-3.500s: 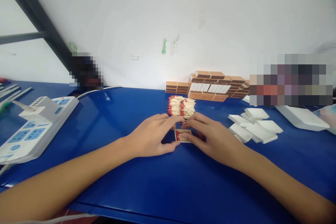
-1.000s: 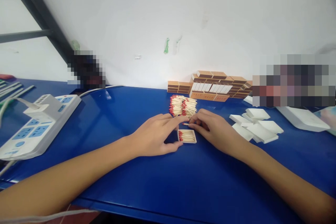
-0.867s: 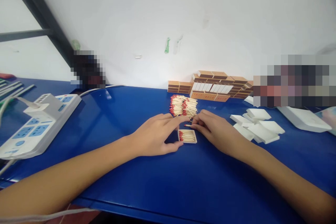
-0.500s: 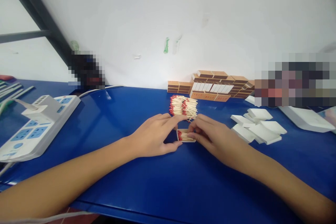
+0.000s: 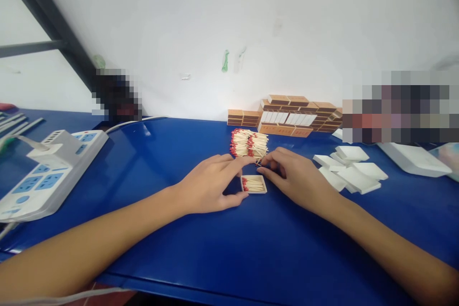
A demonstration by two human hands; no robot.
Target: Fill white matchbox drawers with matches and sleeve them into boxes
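Observation:
A small white matchbox tray [image 5: 266, 186] lies on the blue table, part filled with red-headed matches [image 5: 254, 184]. My left hand [image 5: 211, 184] curves around the tray's left end, its thumb at the near corner and fingers at the far side. Its index finger reaches over toward the match pile [image 5: 250, 144] just behind. Beside that pile's near edge, my right hand [image 5: 294, 172] has thumb and index finger closed together on what looks like a single match [image 5: 258, 164]. The right hand's other fingers are curled under and partly hidden.
Brown matchboxes [image 5: 287, 115] are stacked along the wall behind the pile. Several white empty trays [image 5: 355, 172] lie heaped to the right, near a larger white box [image 5: 412, 160]. A white power strip [image 5: 46, 179] with a plugged-in charger and cords occupies the left.
My right hand has drawn back from inside the tray to the near edge of the match pile, uncovering the matches in the tray. My left hand has stayed around the tray.

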